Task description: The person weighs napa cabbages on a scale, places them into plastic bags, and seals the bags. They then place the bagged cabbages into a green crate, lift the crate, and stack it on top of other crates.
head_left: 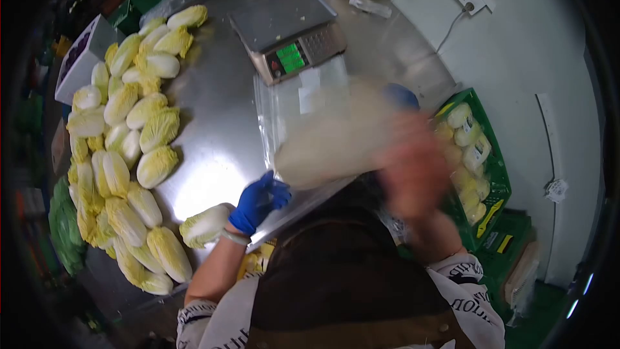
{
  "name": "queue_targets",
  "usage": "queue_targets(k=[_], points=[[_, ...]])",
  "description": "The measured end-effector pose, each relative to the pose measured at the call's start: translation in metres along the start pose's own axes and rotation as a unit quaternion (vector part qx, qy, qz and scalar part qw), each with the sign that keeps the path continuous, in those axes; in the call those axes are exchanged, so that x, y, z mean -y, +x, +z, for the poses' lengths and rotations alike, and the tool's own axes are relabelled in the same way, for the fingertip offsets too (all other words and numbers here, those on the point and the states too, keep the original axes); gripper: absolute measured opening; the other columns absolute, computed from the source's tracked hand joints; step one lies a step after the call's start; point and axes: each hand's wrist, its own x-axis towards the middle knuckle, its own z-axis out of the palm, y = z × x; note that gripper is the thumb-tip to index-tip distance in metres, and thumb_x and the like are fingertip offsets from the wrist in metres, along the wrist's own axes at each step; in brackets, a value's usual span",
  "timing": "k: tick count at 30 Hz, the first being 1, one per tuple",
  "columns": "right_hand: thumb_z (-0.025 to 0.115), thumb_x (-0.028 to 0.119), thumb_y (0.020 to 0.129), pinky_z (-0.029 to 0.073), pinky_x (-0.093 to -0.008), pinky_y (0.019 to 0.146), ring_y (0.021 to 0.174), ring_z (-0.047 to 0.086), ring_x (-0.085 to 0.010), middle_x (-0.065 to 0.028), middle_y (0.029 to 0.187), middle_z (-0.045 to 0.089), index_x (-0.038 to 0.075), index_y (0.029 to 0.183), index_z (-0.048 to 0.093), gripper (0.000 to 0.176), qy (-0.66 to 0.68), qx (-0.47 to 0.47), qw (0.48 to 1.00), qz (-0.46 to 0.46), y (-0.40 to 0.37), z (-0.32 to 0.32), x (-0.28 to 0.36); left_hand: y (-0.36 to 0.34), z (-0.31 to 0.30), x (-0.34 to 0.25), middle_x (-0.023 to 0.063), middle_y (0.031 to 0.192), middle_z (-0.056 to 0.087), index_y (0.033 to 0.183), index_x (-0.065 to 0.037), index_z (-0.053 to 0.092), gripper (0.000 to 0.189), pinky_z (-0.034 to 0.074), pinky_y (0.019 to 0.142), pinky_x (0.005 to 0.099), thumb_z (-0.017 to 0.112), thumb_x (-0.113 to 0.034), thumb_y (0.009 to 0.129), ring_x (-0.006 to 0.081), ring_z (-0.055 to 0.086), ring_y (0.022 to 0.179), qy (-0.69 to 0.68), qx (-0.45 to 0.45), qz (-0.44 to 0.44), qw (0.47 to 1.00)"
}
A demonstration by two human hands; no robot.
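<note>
Head view: your left hand (258, 203), blue-gloved, fingers partly curled at the near-left edge of a pale blurred thing (332, 142); can't tell if they grip it. Your right hand (416, 155) is motion-smeared at its right side; grip unclear. Pale thing sits between your hands, at the near side of the metal table (210, 90), partly covering flat clear plastic (279, 106). Scale (287, 32) beyond, display lit green. One cabbage (204, 226) just beside your left wrist; cabbage pile (121, 105) farther left. Green crate (498, 178) with wrapped produce (476, 152), right.
</note>
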Motion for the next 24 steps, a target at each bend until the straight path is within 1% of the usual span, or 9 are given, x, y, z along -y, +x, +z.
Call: queue_targets(k=[2, 4, 6, 8, 11, 15, 16, 19, 24], points=[[0.053, 0.014, 0.091, 0.051, -0.0435, 0.073, 0.093, 0.06, -0.0332, -0.0193, 0.096, 0.058, 0.001, 0.103, 0.051, 0.018, 0.18, -0.225, 0.957, -0.027, 0.014, -0.044, 0.016, 0.0, -0.006, 0.001, 0.014, 0.08, 0.066, 0.093, 0.004, 0.063, 0.04, 0.051, 0.066, 0.0306, 0.048, -0.033, 0.097, 0.0228, 0.062, 0.066, 0.012, 0.005, 0.003, 1.0], [0.052, 0.012, 0.091, 0.049, -0.0448, 0.076, 0.091, 0.06, -0.0327, -0.0187, 0.094, 0.058, 0.001, 0.099, 0.053, 0.014, -0.023, -0.192, 0.975, -0.108, 0.012, -0.056, -0.011, -0.001, 0.0, 0.003, 0.0134, 0.079, 0.066, 0.093, 0.004, 0.063, 0.04, 0.051, 0.066, 0.0309, 0.048, -0.032, 0.097, 0.0224, 0.062, 0.067, 0.029, 0.008, 0.005, 1.0], [0.061, 0.009, 0.08, 0.047, -0.0426, 0.082, 0.094, 0.059, -0.0324, -0.0142, 0.096, 0.06, 0.004, 0.096, 0.058, 0.016, -0.256, 0.042, 0.961, -0.095, 0.001, -0.039, -0.066, -0.005, 0.005, 0.007, 0.0134, 0.077, 0.066, 0.093, 0.004, 0.063, 0.039, 0.051, 0.064, 0.031, 0.047, -0.031, 0.097, 0.022, 0.062, 0.066, 0.036, 0.006, 0.015, 0.999], [0.07, 0.006, 0.071, 0.046, -0.0411, 0.088, 0.1, 0.057, -0.0323, -0.0096, 0.101, 0.063, 0.005, 0.099, 0.062, 0.028, -0.422, 0.215, 0.873, -0.115, -0.019, -0.012, -0.116, -0.006, 0.011, 0.01, 0.014, 0.075, 0.065, 0.093, 0.005, 0.061, 0.038, 0.051, 0.06, 0.0308, 0.046, -0.029, 0.098, 0.0217, 0.062, 0.063, 0.032, 0.0, 0.034, 0.999], [0.069, 0.006, 0.073, 0.046, -0.0346, 0.09, 0.102, 0.06, -0.026, -0.01, 0.104, 0.066, 0.003, 0.098, 0.066, 0.025, -0.03, 0.312, 0.946, 0.088, -0.06, 0.03, -0.156, -0.002, 0.013, 0.014, 0.014, 0.075, 0.065, 0.094, 0.005, 0.061, 0.039, 0.052, 0.061, 0.0308, 0.044, -0.03, 0.098, 0.0219, 0.061, 0.063, 0.048, 0.008, 0.059, 0.997], [0.071, 0.003, 0.072, 0.045, -0.0302, 0.091, 0.099, 0.061, -0.0193, -0.0108, 0.101, 0.068, 0.0, 0.088, 0.068, 0.016, 0.177, 0.281, 0.874, 0.353, -0.059, 0.042, -0.151, -0.011, 0.021, 0.008, 0.0166, 0.081, 0.067, 0.095, 0.005, 0.062, 0.041, 0.052, 0.065, 0.0315, 0.043, -0.032, 0.099, 0.0229, 0.064, 0.068, 0.071, -0.089, 0.134, 0.984], [0.072, 0.002, 0.072, 0.044, -0.0297, 0.091, 0.098, 0.062, -0.018, -0.0109, 0.099, 0.068, 0.0, 0.085, 0.068, 0.013, 0.192, 0.251, 0.86, 0.401, -0.059, 0.038, -0.146, -0.017, 0.015, 0.015, 0.0183, 0.083, 0.067, 0.098, 0.007, 0.061, 0.043, 0.052, 0.066, 0.032, 0.043, -0.033, 0.099, 0.0234, 0.065, 0.071, 0.05, -0.042, 0.171, 0.983], [0.071, 0.001, 0.072, 0.045, -0.0311, 0.091, 0.098, 0.061, -0.0188, -0.009, 0.099, 0.068, -0.001, 0.082, 0.069, 0.01, 0.282, 0.246, 0.879, 0.295, -0.102, 0.008, -0.149, -0.036, 0.015, 0.057, 0.0185, 0.082, 0.067, 0.099, 0.007, 0.061, 0.046, 0.053, 0.067, 0.0323, 0.042, -0.034, 0.099, 0.0247, 0.065, 0.07, 0.052, -0.037, 0.174, 0.983], [0.064, 0.006, 0.078, 0.046, -0.0349, 0.09, 0.104, 0.057, -0.025, -0.0062, 0.107, 0.066, 0.006, 0.09, 0.07, 0.013, 0.041, 0.365, 0.923, 0.114, -0.205, -0.02, -0.165, -0.011, -0.008, 0.173, 0.0164, 0.082, 0.068, 0.098, 0.004, 0.06, 0.037, 0.053, 0.071, 0.0314, 0.049, -0.031, 0.097, 0.0247, 0.067, 0.074, 0.059, -0.154, 0.067, 0.984]])
